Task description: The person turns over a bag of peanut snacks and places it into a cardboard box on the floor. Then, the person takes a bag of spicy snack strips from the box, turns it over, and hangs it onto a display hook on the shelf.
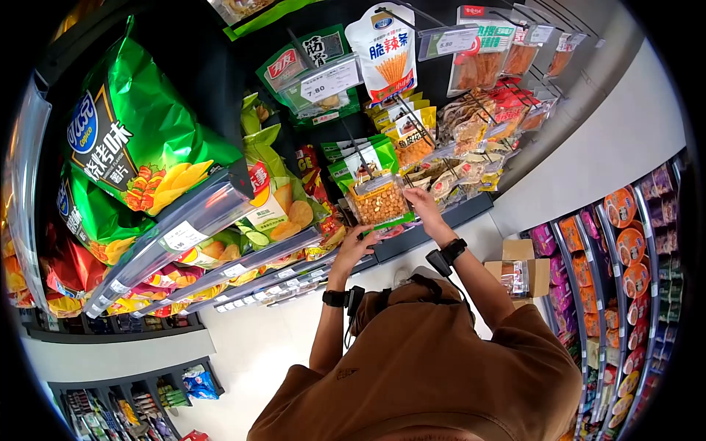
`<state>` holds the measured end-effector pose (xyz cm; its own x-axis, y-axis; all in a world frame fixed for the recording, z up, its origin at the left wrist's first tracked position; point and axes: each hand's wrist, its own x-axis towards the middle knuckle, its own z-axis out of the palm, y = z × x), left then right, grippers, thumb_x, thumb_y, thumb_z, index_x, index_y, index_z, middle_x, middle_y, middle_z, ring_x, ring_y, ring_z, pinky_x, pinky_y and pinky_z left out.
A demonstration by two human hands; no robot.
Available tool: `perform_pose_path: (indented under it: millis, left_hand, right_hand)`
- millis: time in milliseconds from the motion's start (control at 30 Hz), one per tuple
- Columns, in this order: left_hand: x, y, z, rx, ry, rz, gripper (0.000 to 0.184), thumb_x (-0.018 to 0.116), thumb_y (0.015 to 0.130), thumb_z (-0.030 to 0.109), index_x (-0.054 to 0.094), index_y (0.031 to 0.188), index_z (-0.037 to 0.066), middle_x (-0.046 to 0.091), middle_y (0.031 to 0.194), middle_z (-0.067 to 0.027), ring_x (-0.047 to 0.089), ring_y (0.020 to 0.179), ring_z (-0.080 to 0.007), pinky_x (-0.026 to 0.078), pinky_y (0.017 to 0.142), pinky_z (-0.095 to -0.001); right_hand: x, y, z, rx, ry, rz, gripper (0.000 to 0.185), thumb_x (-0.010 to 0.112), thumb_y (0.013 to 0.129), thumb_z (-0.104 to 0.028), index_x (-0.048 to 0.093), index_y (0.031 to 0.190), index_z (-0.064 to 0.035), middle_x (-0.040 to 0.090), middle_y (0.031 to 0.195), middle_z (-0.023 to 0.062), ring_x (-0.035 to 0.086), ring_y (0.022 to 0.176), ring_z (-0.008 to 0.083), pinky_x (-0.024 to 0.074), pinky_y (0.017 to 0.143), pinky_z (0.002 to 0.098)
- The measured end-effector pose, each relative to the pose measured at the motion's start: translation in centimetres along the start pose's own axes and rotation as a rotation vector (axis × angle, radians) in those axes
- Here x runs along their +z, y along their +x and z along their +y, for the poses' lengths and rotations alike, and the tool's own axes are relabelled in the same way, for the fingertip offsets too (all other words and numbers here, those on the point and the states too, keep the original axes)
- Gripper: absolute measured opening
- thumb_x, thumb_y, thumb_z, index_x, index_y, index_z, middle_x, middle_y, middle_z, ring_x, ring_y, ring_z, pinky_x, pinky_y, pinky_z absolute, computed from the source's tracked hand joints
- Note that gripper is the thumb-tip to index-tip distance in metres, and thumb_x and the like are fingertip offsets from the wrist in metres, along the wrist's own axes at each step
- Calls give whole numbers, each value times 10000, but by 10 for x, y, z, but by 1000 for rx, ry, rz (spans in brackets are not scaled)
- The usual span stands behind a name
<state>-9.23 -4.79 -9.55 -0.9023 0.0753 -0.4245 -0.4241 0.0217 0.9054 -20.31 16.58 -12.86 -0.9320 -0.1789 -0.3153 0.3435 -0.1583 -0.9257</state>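
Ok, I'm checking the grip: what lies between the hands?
In the head view, the lower part of the green-trimmed snack packet lies between the left hand and right hand.

I see both arms (329, 331) reaching forward, forearms (482, 283) converging; left hand (354, 250) lower, fingers bent; right hand (427, 210) farther out, fingers curled inward, wrists apart.

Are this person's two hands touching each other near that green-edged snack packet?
Apart: the head view shows a gap, with the left hand by the green-edged snack packet's lower edge and the right hand at its right side.
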Motion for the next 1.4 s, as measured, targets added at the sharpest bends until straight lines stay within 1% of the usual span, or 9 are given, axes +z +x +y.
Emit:
perform_pose_path:
  millis: [233, 533, 733, 800, 933, 1133, 1233, 1300, 1400]
  left_hand:
    - [5, 5, -5, 22, -32, -18, 403, 580, 948, 301, 525, 1260, 50, 519, 1245, -93, 608, 1074, -211, 527, 817, -306]
    - [9, 13, -4, 57, -88, 32, 296, 589, 938, 230, 579, 1146, 20, 505, 1112, -41, 610, 1001, -177, 551, 775, -311]
    - [7, 22, -11, 44, -123, 41, 295, 614, 922, 226, 603, 1126, 14, 455, 1260, -68, 607, 1034, -200, 562, 768, -308]
    - [9, 23, -11, 29, -137, 105, 300, 627, 912, 229, 610, 1120, 13, 366, 1401, -112, 595, 1072, -210, 569, 759, -314]
    - [14, 16, -5, 33, -77, 146, 306, 637, 904, 233, 612, 1126, 24, 255, 1485, -148, 584, 1097, -211, 575, 752, -320]
    - [14, 18, -24, 65, -49, -10, 335, 605, 929, 293, 590, 1165, 57, 552, 1253, -54, 602, 1062, -200, 525, 803, -325]
    - [19, 16, -30, 7, -45, -89, 396, 596, 934, 320, 549, 1217, 49, 572, 1221, -74, 609, 1055, -204, 518, 807, -325]
    - [25, 15, -30, -62, -24, -131, 451, 591, 935, 340, 513, 1251, 28, 580, 1212, -103, 619, 1046, -212, 514, 808, -321]
    - [39, 12, -32, -97, -28, -203, 430, 575, 943, 341, 524, 1230, 25, 614, 1161, -122, 632, 1025, -223, 512, 807, -315]
  right_hand:
    - [-2, 9, 8, -52, 49, 0, 285, 663, 883, -271, 660, 1063, -51, 640, 996, 13, 571, 921, 109, 419, 833, 235]
    - [6, 12, 2, -135, -15, 76, 174, 681, 870, -219, 635, 928, -62, 463, 744, -53, 412, 693, 65, 357, 638, 224]
    - [2, 25, 17, -199, -62, 58, 148, 641, 894, -180, 636, 1000, -76, 504, 768, -50, 453, 710, 53, 372, 622, 209]
    - [4, 25, 17, -264, -105, 68, 215, 609, 903, -122, 629, 1100, -40, 630, 948, 4, 558, 853, 86, 442, 745, 221]
    - [2, 16, 19, -234, -24, -28, 396, 595, 899, -87, 547, 1286, -20, 609, 1233, 79, 580, 1062, 143, 433, 907, 254]
    - [-4, -8, 19, -137, 9, -57, 335, 559, 922, -122, 566, 1251, -58, 604, 1226, 68, 588, 1050, 136, 459, 885, 264]
    - [-9, -23, 19, 38, 36, -149, 264, 535, 935, -169, 590, 1172, -67, 634, 1144, 47, 622, 968, 134, 493, 809, 272]
    - [-15, -31, 21, 167, -48, -397, 302, 550, 926, -226, 585, 1171, -53, 649, 1087, 52, 646, 905, 161, 515, 786, 284]
    - [-27, -44, 50, 180, -64, -383, 348, 555, 920, -284, 582, 1161, -35, 655, 1053, 84, 658, 872, 184, 529, 775, 297]
